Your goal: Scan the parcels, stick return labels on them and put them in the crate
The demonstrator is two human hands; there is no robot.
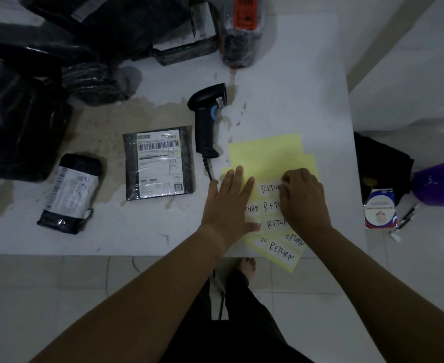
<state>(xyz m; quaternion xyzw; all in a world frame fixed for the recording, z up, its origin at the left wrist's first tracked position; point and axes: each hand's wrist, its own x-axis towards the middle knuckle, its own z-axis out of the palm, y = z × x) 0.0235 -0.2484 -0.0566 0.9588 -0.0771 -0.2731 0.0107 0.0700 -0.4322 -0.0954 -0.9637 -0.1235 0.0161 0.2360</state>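
Observation:
Yellow backing sheets [266,155] with white handwritten RETURN labels [281,251] lie at the table's near right edge. My left hand [228,203] presses flat on the sheets with straight fingers. My right hand [303,197] has its fingertips curled at the top RETURN label [269,188], picking at its edge. A black flat parcel [159,163] with a barcoded shipping label lies left of the sheets. A black barcode scanner [207,119] lies between them. A smaller black parcel [70,192] lies further left.
Several black wrapped parcels [24,121] pile at the back left, and one with an orange sticker [241,30] stands at the back. The white table [307,87] has worn patches. On the floor right sit a purple mesh basket [443,182], a tape box [380,210] and a marker [406,216].

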